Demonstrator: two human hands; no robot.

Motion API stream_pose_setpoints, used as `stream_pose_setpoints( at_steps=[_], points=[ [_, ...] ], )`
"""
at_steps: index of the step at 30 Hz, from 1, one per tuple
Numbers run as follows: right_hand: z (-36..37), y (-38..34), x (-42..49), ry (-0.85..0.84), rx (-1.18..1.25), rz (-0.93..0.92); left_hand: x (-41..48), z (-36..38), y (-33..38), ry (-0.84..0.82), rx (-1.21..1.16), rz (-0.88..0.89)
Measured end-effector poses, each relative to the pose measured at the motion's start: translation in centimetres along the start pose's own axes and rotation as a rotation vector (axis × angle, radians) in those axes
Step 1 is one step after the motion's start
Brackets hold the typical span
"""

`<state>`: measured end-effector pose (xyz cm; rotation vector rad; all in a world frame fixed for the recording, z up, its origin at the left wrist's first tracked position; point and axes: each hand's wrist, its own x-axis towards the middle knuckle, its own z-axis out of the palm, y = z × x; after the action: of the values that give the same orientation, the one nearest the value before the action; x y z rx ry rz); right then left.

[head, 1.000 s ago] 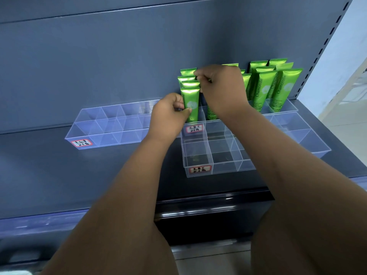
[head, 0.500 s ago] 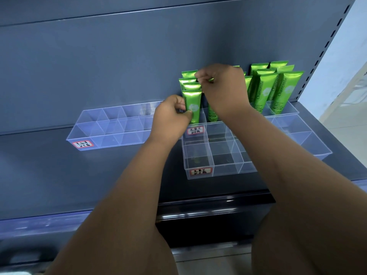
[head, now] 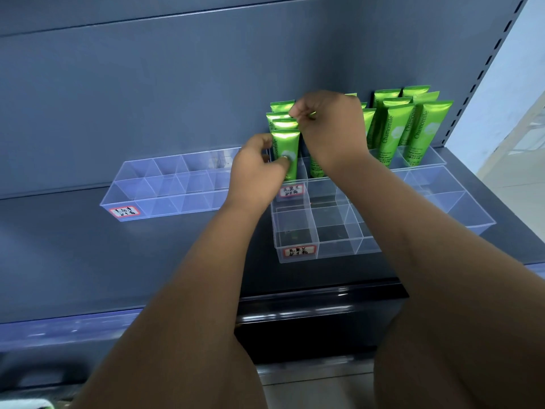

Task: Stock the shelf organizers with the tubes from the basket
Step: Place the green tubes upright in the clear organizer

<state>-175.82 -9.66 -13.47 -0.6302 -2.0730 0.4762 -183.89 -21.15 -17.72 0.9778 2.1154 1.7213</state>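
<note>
1. Grey-blue back panel (head: 177, 84) of the shelving, filling the upper half of the view, with a slotted upright (head: 486, 63) along its right edge
2. Dark shelf (head: 59, 246) beneath it, carrying several clear plastic organizers
3. Left organizer (head: 165, 187), long and low, set against the back panel, divided into small cells
4. Rear organizer (head: 324, 187) in the middle holding the tubes, with the front organizer (head: 295, 234) just before it, nearer the shelf edge, and a larger-celled tray (head: 460, 202) to the right
5. Right cluster of green "Chamomile" tubes (head: 392, 125), upright with crimped ends up, in the rear cells at the far right
6. Right hand (head: 330, 128), reaching over the middle of the rear organizer, fingers curled and pinching the crimped top of the middle tube (head: 317, 169), its lower end down in a rear cell
7. Left hand (head: 256, 172), lower and to the left, thumb pressed on the face of the front tube (head: 284, 146) and fingers curled round its left side; both hands close together but apart, with that tube between them
8. Left column of upright tubes (head: 281, 109) directly behind the front tube, one behind another
9. Red-bordered handwritten labels (head: 299, 250) on the organizers' front walls, writing too small to read
</note>
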Motion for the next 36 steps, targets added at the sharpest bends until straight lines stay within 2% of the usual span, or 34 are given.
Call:
stream_pose_setpoints(
  at_steps=[10, 26, 36],
  points=[
    [0.06, 0.26, -0.09, 0.011, 0.011, -0.019, -0.02, 0.10, -0.05, -0.006, 0.012, 0.001],
    [0.07, 0.24, -0.52, 0.032, 0.046, -0.041, -0.33, 0.27, -0.20, 0.057, 0.209, 0.095],
    [0.01, 0.59, -0.51, 0.034, 0.009, -0.063, -0.26, 0.18, -0.07, 0.060, 0.194, 0.066]
  ],
)
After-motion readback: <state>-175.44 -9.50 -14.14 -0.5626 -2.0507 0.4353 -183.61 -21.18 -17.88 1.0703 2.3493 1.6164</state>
